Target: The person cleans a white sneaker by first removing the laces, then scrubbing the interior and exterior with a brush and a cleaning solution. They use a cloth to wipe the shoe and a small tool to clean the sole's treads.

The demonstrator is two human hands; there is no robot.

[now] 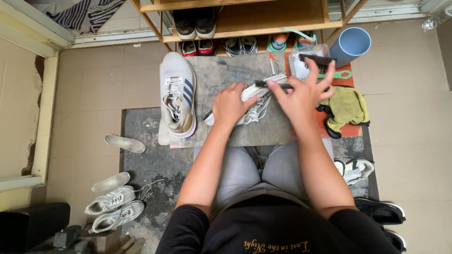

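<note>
My left hand grips a white sneaker lying on its side on a grey work mat across my knees. My right hand holds a dark thin brush by its handle against the sneaker's upper, with the other fingers spread. A second white sneaker with dark side stripes lies upright on the left part of the mat, apart from both hands.
A yellow-green cloth and a clear box sit to the right, with a blue cup behind. A wooden shoe rack stands ahead. Insoles and white shoes lie on the floor left; more shoes right.
</note>
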